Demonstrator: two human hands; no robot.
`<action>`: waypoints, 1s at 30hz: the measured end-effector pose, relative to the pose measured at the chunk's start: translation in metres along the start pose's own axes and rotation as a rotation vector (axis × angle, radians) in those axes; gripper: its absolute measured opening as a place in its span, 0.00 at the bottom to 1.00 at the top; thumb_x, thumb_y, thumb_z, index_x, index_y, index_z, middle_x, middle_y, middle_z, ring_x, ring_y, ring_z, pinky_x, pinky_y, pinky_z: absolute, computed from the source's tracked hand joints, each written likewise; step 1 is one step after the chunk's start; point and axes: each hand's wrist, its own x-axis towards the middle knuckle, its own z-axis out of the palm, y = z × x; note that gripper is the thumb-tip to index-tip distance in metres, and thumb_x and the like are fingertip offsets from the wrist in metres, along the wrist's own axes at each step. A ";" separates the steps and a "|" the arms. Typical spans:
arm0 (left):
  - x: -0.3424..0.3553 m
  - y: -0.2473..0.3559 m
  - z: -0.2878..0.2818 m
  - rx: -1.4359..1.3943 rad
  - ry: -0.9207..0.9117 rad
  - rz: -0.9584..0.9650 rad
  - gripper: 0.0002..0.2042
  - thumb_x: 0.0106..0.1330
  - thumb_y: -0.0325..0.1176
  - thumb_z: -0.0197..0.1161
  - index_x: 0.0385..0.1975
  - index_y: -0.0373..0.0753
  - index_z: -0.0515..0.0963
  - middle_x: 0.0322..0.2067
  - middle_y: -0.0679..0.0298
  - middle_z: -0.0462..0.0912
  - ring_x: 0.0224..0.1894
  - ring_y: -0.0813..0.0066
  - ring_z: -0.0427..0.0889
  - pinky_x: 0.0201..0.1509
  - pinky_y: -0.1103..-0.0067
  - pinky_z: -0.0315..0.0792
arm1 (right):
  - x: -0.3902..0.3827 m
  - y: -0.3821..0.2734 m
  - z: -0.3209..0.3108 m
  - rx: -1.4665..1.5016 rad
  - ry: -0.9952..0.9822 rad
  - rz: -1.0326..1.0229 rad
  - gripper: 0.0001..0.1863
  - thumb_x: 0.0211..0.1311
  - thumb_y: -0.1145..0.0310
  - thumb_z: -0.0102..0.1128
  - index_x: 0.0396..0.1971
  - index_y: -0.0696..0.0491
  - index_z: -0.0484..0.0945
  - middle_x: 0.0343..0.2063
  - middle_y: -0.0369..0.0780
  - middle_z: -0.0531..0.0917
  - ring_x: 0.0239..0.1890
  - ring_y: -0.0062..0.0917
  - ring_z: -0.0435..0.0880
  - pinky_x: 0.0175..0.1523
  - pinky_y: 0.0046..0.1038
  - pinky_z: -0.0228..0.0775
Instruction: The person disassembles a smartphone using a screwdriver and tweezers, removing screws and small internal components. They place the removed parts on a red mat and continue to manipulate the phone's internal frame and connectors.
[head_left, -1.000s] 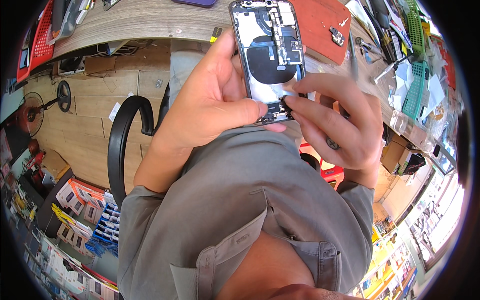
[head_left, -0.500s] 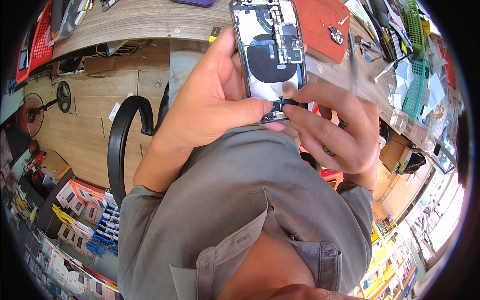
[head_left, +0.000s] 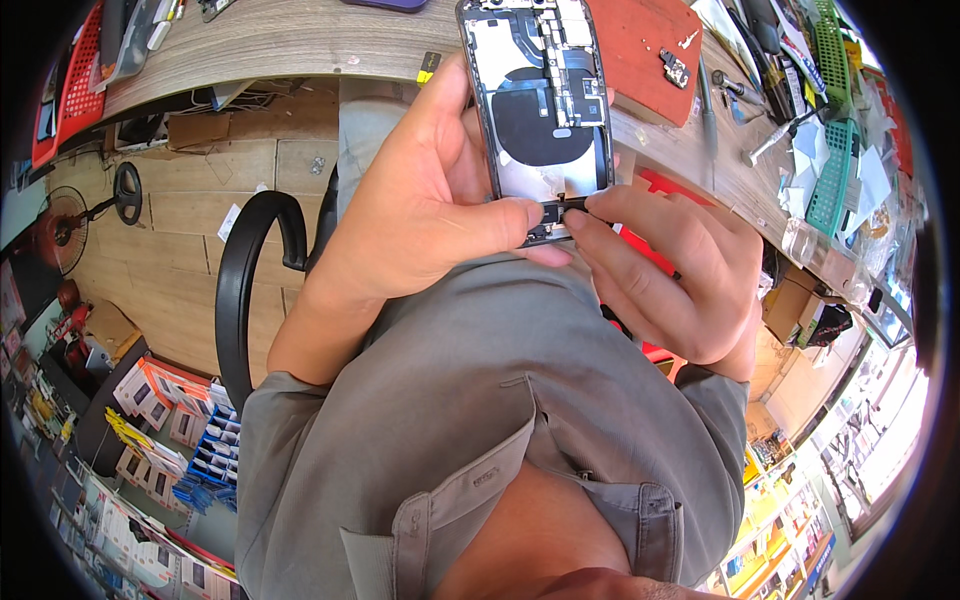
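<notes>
An opened smartphone [head_left: 545,130], its back off and its circuit boards, silver shield plates and round black pad in view, is tilted up over the table's near edge. My left hand [head_left: 400,205] is closed around its left side, with the thumb pressing near the bottom end and the fingers partly hidden behind the phone. At the bottom right corner, my right hand [head_left: 685,265] pinches a small black part [head_left: 574,204] between thumb and finger. That part touches the phone's lower end; its exact kind is too small to make out.
Beyond the phone, a red pad [head_left: 635,45] on the wooden table [head_left: 270,45] carries a small dark component [head_left: 674,68]. A pen-shaped tool [head_left: 708,125], a teal basket [head_left: 830,190] and loose papers are on the right. A red basket [head_left: 82,85] stands far left, above a black chair armrest [head_left: 232,300].
My right hand has turned slightly and its knuckles have shifted a little right and down, while its fingertips stay at the phone's lower corner. The phone and my left hand hardly differ.
</notes>
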 end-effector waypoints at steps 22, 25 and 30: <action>-0.005 0.013 0.015 -0.154 0.106 -0.072 0.43 0.64 0.07 0.61 0.81 0.35 0.55 0.70 0.56 0.77 0.71 0.62 0.82 0.71 0.66 0.82 | 0.001 -0.001 0.005 -0.039 0.017 -0.044 0.22 0.42 0.76 0.84 0.44 0.59 0.93 0.45 0.42 0.88 0.29 0.26 0.89 0.29 0.27 0.80; -0.005 0.015 0.017 -0.115 0.115 -0.047 0.42 0.65 0.07 0.60 0.80 0.35 0.55 0.70 0.56 0.77 0.71 0.61 0.82 0.71 0.66 0.83 | -0.002 0.001 0.006 -0.058 0.023 -0.090 0.23 0.42 0.76 0.84 0.44 0.60 0.93 0.45 0.42 0.87 0.28 0.25 0.87 0.26 0.26 0.76; -0.005 0.008 0.004 -0.092 -0.005 0.038 0.40 0.65 0.08 0.60 0.78 0.35 0.57 0.69 0.56 0.78 0.72 0.61 0.82 0.69 0.65 0.85 | -0.005 0.003 0.007 -0.083 0.038 -0.147 0.23 0.43 0.78 0.82 0.45 0.61 0.93 0.48 0.41 0.86 0.25 0.22 0.83 0.21 0.25 0.67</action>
